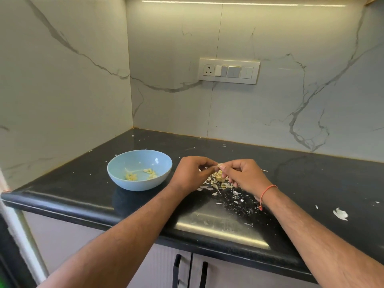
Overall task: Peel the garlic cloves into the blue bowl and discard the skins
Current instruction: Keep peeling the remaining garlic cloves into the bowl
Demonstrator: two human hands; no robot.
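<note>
Garlic clove: you held a small clove (218, 164) in the air between your two hands, above the skin pile and to the right of the bowl.
Left hand: your left hand (192, 173) had its fingers curled and pinched one end of the clove at the fingertips.
Right hand: your right hand (243, 174) pinched the other end between thumb and forefinger, the other fingers curled under; a red thread (268, 191) circled its wrist.
Blue bowl: the blue bowl (139, 169) stood on the desk just left of your left hand, with several peeled yellowish cloves (141, 173) lying on its bottom.
Skins: a heap of papery skins (220, 185) lay on the desk under your hands, with what looked like more garlic among it; loose flakes were scattered around, and one larger white piece (340, 214) lay well apart to the right.
Desk: the desk (83, 190) was black and glossy, set in a corner of marbled white walls.
Wall: a switch plate (228, 71) sat on the back wall.
Below: cupboard doors with dark handles (176, 271) showed under the desk edge.
</note>
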